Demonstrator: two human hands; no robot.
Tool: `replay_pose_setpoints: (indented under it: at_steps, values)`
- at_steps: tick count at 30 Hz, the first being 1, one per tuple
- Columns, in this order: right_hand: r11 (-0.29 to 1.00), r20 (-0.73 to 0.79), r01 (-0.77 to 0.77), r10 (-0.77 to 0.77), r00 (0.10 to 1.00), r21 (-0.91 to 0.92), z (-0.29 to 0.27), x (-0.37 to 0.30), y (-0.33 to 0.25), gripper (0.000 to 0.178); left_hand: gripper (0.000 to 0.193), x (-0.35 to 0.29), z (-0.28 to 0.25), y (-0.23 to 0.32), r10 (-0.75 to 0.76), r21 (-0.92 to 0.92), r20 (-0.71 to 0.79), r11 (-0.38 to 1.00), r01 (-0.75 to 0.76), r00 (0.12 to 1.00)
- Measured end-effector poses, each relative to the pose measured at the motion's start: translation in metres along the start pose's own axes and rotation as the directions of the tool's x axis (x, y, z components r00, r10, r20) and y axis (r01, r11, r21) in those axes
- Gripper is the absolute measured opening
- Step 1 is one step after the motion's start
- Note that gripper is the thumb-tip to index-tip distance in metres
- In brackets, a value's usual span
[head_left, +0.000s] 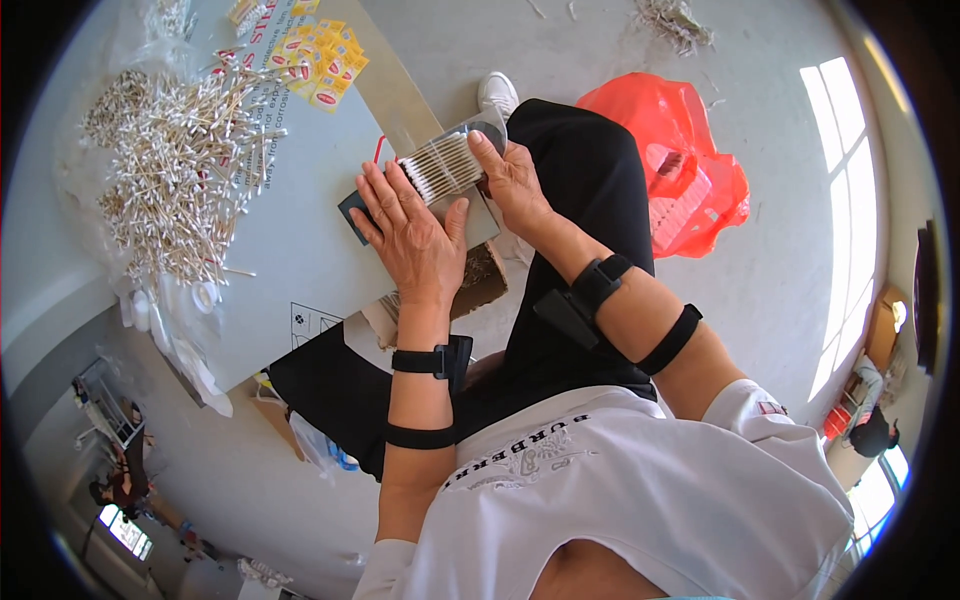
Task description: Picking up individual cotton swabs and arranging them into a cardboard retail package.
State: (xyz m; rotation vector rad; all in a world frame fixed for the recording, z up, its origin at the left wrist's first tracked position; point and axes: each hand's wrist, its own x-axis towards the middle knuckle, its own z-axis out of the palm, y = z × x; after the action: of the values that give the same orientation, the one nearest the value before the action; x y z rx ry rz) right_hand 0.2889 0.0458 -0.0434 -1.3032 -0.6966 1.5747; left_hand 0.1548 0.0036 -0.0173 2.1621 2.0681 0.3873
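A row of cotton swabs (pixel 437 168) lies side by side in a clear plastic box (pixel 490 125) near the table's edge. My right hand (pixel 515 185) grips the box at its rounded end, with the thumb on top and the other fingers partly hidden. My left hand (pixel 415 235) lies flat with outstretched fingers over the near left end of the swabs, thumb apart. Beneath its fingertips is a dark block (pixel 352 212), mostly covered by the hand. To the left, a big heap of loose cotton swabs (pixel 175 165) spreads over the grey table (pixel 290 250).
Yellow printed cards (pixel 325 65) lie at the table's far side. An open cardboard box (pixel 485 280) sits below the table edge. On the floor at right rests a red plastic bag (pixel 700 140) with pink packs inside. Other people are in the background at lower left and right.
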Motion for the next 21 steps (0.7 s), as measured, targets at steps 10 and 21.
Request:
replay_pose_setpoints:
  at_steps: [10, 21]
  values:
    - [0.998, -0.032, 0.046, -0.045, 0.998, 0.037, -0.007, 0.002, 0.004, 0.04, 0.068, 0.022, -0.003, -0.014, 0.062, -0.103, -0.158, 0.992, -0.079, 0.986]
    - [0.975, 0.007, -0.186, 0.187, 0.982, 0.125, -0.013, 0.004, 0.007, 0.041, 0.03, 0.163, -0.021, -0.082, -0.209, -0.155, -0.105, 0.969, 0.191, 0.972]
